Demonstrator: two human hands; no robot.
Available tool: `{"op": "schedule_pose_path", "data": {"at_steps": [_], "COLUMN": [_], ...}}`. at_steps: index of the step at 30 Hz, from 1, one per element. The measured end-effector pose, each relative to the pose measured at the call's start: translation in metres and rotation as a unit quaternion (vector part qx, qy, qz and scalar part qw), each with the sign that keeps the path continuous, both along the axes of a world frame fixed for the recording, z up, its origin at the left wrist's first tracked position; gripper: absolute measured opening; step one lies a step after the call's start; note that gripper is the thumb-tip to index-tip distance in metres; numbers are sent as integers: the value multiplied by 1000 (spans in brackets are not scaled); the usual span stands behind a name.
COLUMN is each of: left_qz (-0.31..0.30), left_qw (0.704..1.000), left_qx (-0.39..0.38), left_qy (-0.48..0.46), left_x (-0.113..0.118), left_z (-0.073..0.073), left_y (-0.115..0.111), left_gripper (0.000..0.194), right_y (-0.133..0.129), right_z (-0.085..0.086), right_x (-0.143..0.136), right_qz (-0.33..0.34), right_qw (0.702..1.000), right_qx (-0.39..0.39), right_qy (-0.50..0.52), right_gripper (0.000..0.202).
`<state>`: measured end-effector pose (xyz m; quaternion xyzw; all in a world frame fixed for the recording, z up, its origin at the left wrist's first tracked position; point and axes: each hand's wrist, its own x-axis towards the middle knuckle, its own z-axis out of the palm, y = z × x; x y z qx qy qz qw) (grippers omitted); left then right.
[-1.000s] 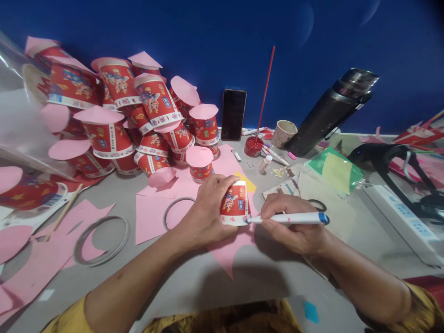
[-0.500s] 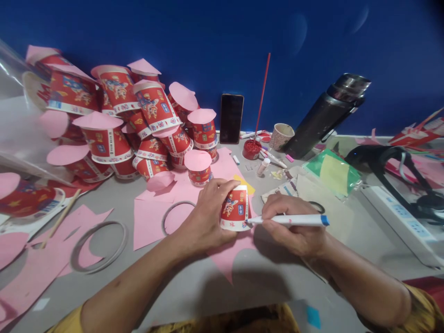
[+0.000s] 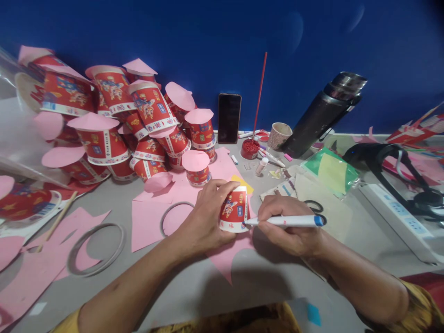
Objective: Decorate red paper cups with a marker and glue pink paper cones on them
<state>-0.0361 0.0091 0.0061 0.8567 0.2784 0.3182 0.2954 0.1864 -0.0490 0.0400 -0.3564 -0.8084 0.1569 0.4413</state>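
Observation:
My left hand (image 3: 208,217) is wrapped round a small red paper cup (image 3: 233,208) with a white band at its lower edge, where small coloured marks show. In my right hand (image 3: 289,231) a white marker (image 3: 294,221) with a blue end lies between thumb and fingers. Its tip touches the white band at the cup's lower right. Beneath the cup lie cut pieces of pink paper (image 3: 227,263). Just beyond my left hand stands another red cup topped with a pink paper disc (image 3: 196,161).
Many red cups with pink paper tops (image 3: 107,138) are stacked at the left. Grey rings (image 3: 121,240) lie on the table. A phone (image 3: 229,119) leans on the blue wall, a black flask (image 3: 322,118) stands tilted, and a power strip (image 3: 398,219) is at the right.
The view has shifted slightly to the right. The marker tip stays at the cup's white band, and both hands keep their hold.

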Motion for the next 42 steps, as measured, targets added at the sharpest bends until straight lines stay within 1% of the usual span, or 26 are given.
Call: {"op": "schedule_pose_path", "data": {"at_steps": [5,9,12,17,23,30,37,42], "left_qz": [2,1,-1,2,1,2,6,3], "left_qw": [1000,1000,1000,1000,1000,1000,1000,999], "left_qx": [-2,-11,-21,-23,-18,-13,-30,-38], "left_qy": [0,-7,-9,-3,-5,-1,1,-2], "left_x": [-1,0,1,2,1,2,1,1], "left_z": [0,0,2,6,6,6,7,9], "left_y": [1,2,1,1,1,1,2,2], "left_gripper": [82,80,74,70,73,71,72,73], "right_y": [0,0,0,0,-1,-1,-1,-1], "right_z": [0,0,0,1,1,1,1,1], "right_x": [0,2,3,1,1,2,4,4], "right_qz": [-1,-31,-43,-30,-16,-27,-20,-10], "right_qw": [1000,999,999,999,1000,999,999,999], "right_qx": [-9,0,-13,-10,-26,-21,-35,-30], "right_qy": [-3,20,18,10,3,18,12,14], "right_gripper": [10,11,12,13,12,12,13,13]}}
